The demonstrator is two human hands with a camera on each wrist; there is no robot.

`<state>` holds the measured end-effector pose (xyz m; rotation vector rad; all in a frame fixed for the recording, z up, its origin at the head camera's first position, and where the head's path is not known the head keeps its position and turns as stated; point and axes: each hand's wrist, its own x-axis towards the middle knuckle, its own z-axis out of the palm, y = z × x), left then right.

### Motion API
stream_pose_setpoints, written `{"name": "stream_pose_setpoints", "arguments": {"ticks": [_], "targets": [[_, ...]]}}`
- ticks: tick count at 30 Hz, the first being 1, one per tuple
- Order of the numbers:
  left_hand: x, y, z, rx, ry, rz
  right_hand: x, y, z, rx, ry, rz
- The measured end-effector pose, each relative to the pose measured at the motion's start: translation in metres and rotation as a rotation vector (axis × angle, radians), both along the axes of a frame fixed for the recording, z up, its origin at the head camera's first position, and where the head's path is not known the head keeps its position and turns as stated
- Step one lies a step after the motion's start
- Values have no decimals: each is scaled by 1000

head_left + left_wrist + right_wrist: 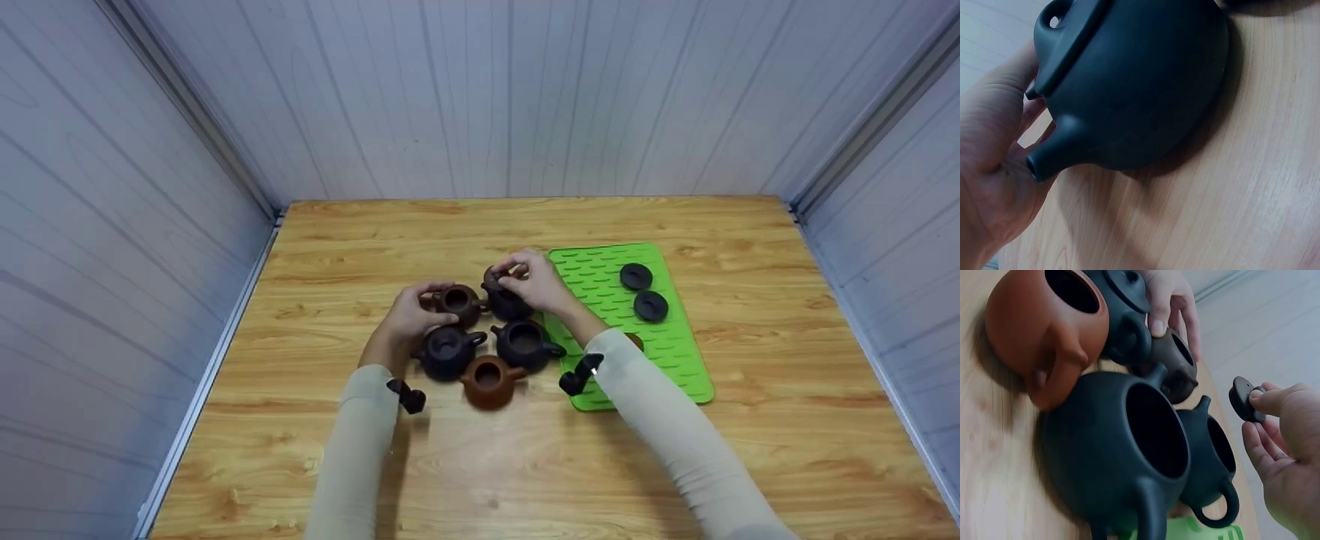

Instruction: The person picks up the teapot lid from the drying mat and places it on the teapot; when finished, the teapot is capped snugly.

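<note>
My left hand [409, 311] holds a small dark brown teapot [471, 315] without a lid, its thumb at the near side and fingers at the far side. The right hand [541, 283] pinches a dark lid [1239, 398] by its knob, above the open black teapot [510, 306] at the back. In front stand a lidded black teapot [444, 365], a larger open black teapot [523, 359] and an orange-brown open teapot [489, 395]. The lidded teapot [1145, 84] fills much of the left wrist view and hides the left fingertips there.
A green ridged mat [686, 367] lies to the right of the teapots. On it are two black lids, a far one [636, 277] and a nearer one [651, 306]. A brown lid [635, 340] is mostly covered by the right sleeve. Panelled walls [465, 97] enclose the wooden table [757, 300].
</note>
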<state>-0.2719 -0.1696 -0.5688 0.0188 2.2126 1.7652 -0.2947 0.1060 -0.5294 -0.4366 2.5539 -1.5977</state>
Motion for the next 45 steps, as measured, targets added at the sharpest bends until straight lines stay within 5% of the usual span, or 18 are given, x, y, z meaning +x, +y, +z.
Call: {"name": "stream_pose_setpoints", "arguments": {"ticks": [19,45], "targets": [[1,-2,-3,4,7,-1,7,-40,-1,-43,-80,57],[-2,-1,-3,-6,15,-29,11,-58,-17,20,24,45]]}}
